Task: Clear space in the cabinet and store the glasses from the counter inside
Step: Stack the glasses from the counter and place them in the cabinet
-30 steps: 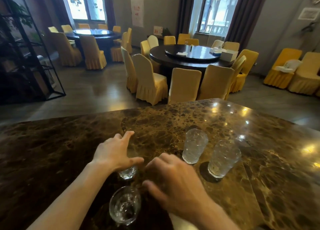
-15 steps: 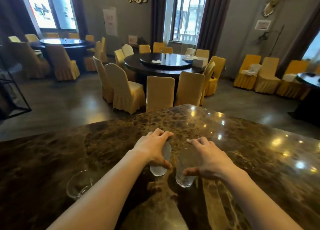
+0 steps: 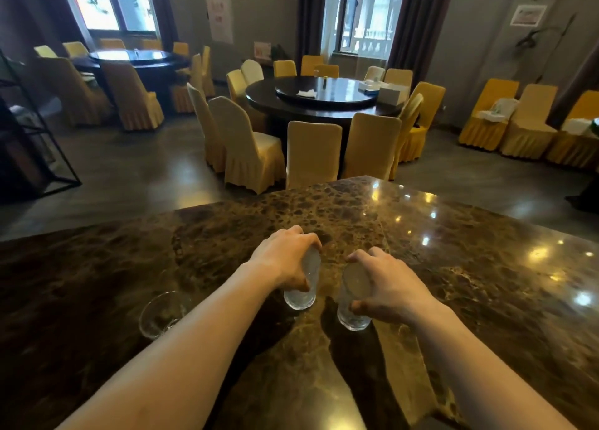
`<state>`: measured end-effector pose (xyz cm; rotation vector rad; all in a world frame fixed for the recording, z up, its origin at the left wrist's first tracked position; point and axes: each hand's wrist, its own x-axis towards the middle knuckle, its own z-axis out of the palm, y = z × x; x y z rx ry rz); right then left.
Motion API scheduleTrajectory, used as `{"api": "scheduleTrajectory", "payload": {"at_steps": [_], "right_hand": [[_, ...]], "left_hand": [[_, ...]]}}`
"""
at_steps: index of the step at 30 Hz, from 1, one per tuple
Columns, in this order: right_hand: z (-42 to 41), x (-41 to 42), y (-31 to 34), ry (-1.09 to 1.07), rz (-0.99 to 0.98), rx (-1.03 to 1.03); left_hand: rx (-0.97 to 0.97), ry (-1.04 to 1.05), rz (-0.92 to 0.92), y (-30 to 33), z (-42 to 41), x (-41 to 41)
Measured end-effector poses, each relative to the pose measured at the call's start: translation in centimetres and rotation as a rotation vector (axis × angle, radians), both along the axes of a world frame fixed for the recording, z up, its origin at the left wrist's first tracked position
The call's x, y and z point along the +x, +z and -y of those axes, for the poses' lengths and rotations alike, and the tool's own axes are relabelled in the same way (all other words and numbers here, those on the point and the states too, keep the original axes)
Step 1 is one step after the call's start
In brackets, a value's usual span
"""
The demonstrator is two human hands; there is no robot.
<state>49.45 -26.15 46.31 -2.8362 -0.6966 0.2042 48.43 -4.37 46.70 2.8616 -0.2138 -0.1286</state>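
Observation:
Two tall textured glasses stand close together on the brown marble counter. My left hand grips the left tall glass from above, fingers wrapped over its rim. My right hand grips the right tall glass the same way. A short clear glass stands on the counter to the left, partly hidden behind my left forearm. No cabinet is in view.
Beyond the counter's far edge lies a dining room with round dark tables ringed by yellow-covered chairs. A black metal shelf frame stands at the far left. More yellow chairs line the right wall.
Both hands moved from the near glasses to the two tall glasses and closed on them. The view swung right, so the short glass now sits at the left.

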Motion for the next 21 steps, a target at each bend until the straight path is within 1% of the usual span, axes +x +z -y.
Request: {"api": "scheduleTrajectory", "payload": {"at_steps": [4, 11, 16, 21], "right_hand": [[-1.3, -2.2, 1.2, 0.103, 0.041, -0.036], [-6.8, -7.0, 2.7, 0.303, 0.042, 0.016], [-10.5, -9.6, 1.8, 0.419, 0.078, 0.030], [-11.9, -11.3, 1.2, 0.482, 0.072, 0.029]], "left_hand": [[-0.062, 0.058, 0.009, 1.2, -3.8, -1.8], [0.006, 0.100, 0.047, 2.0, -9.4, -4.8], [-0.015, 0.120, 0.049, 1.3, -10.6, -6.2], [-0.039, 0.121, 0.047, 0.8, -10.3, -6.6]]}}
